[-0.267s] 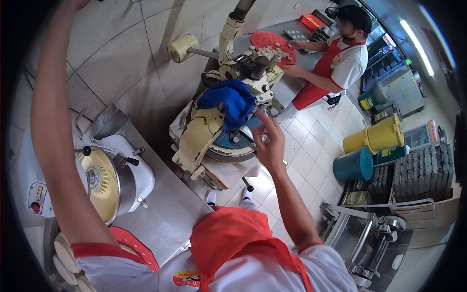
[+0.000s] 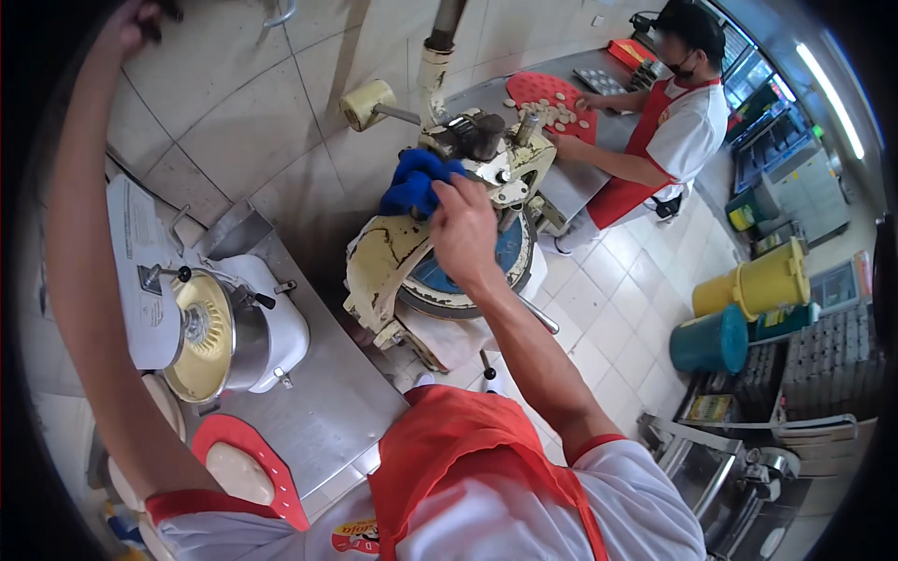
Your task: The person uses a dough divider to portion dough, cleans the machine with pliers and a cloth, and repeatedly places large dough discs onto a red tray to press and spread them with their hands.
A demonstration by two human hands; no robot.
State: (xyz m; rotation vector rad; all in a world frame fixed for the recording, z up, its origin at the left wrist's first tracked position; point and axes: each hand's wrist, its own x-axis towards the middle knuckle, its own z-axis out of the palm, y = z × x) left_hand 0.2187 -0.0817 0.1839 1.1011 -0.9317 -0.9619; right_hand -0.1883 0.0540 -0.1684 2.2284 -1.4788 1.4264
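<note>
While the right hand presses on the blue cloth atop the cream dough machine — fingers closed over it — the left hand is raised far off, gripping something dark; the cloth lies just up-left of the right hand's knuckles.

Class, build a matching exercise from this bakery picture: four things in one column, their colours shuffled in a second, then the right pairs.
Things:
1. cloth under the right hand
2. apron
3. lidded bucket
4. round bin

Colours:
A. yellow
B. teal
C. blue
D. red-orange

Pairs: 1-C, 2-D, 3-A, 4-B
</note>
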